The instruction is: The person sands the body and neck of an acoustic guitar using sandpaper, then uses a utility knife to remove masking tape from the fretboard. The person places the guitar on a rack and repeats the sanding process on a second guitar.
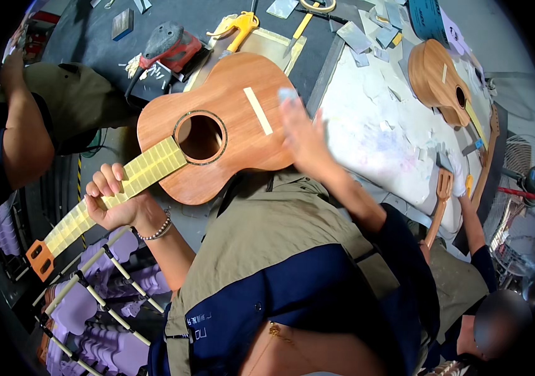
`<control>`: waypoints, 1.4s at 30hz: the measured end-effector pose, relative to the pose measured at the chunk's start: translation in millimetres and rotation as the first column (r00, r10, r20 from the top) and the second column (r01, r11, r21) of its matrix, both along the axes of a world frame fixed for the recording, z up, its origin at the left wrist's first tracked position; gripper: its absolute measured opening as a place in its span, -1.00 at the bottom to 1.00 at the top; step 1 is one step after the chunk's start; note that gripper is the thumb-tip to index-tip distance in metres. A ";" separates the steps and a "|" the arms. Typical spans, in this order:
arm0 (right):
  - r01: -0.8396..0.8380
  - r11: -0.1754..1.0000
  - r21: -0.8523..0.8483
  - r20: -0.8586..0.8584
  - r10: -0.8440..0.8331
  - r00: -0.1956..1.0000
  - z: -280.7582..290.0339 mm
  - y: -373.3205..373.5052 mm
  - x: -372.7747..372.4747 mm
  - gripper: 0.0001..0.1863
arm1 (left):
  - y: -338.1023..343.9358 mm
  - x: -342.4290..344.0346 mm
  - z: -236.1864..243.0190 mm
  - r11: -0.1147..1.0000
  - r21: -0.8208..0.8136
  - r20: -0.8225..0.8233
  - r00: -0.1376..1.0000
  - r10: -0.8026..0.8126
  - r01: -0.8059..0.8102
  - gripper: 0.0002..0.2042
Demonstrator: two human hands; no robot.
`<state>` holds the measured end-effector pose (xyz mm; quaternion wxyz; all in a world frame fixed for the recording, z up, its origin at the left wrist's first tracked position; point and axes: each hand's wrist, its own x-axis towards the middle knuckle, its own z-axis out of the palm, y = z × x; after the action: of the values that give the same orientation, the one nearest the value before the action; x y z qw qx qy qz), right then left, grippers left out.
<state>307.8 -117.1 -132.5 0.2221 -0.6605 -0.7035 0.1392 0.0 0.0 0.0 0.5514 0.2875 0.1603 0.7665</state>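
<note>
A bare wooden ukulele [236, 88] lies slantwise across my lap, top face up. Yellow masking tape [148, 168] covers its fretboard, and a pale strip [258, 111] sits where a bridge goes. Down at the lower left is its slotted headstock [41, 260]. My left hand [117, 197] is wrapped round the taped neck, thumb and fingers on either side. At the lower end of the body, my right hand [308, 141] is blurred by motion. Under its fingertips shows a small grey-blue piece of sandpaper [287, 94], against or just over the wood.
A red sander [170, 50] and a yellow air blow gun [239, 28] lie on the dark bench ahead. Sandpaper pieces [355, 37] and a second ukulele [436, 75] are on the white surface. Co-workers sit left and right; a rack of purple parts [79, 304] stands lower left.
</note>
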 end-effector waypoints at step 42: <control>-0.679 0.729 0.083 0.067 0.676 0.734 85.7 -1.6 -22.4 -0.20 | 27.9 0.6 0.0 0.996 -0.073 0.074 0.996 -0.050 0.055 -0.80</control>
<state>285.4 -118.8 -46.9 0.1782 -0.3487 -0.9055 0.1636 0.6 27.9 0.0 0.5872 0.2429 0.1614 0.7551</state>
